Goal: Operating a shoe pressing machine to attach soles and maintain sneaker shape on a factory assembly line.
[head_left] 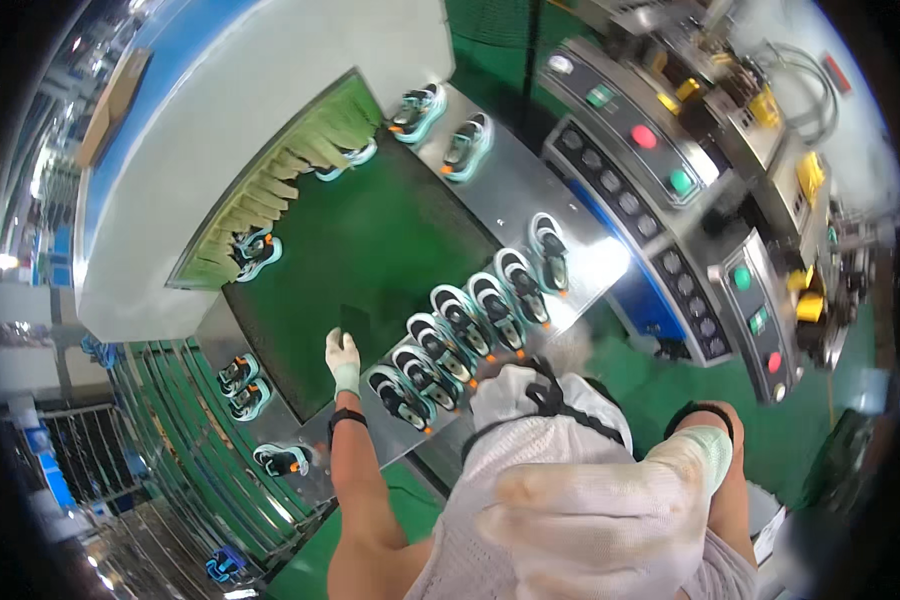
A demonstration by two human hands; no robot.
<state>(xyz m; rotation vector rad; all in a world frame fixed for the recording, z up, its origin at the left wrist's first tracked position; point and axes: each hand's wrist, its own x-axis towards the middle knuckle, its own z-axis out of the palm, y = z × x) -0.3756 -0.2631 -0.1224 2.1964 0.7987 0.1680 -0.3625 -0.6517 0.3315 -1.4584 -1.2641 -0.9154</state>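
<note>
My left hand point(342, 358), in a white knit glove, hovers over the green conveyor belt point(370, 265), left of a row of shoes. Nothing shows in its loosely bent fingers. Close to the camera, in front of my body, is my right hand point(600, 520), also gloved, its fingers stretched to the left and holding nothing I can see. Several black and mint sneakers, the nearest to my left hand being one sneaker point(400, 397), stand side by side along the near metal edge. At the machine opening, another sneaker point(257, 254) sits by the strip curtain point(260, 190).
Two sneakers point(467, 147) stand on the far metal ledge. A pair point(243, 388) and a single sneaker point(282, 460) sit at the left end, beside a metal-bar rack point(205, 450). On the right is a machine with button panels point(642, 140). The white machine housing point(260, 90) rises behind the belt.
</note>
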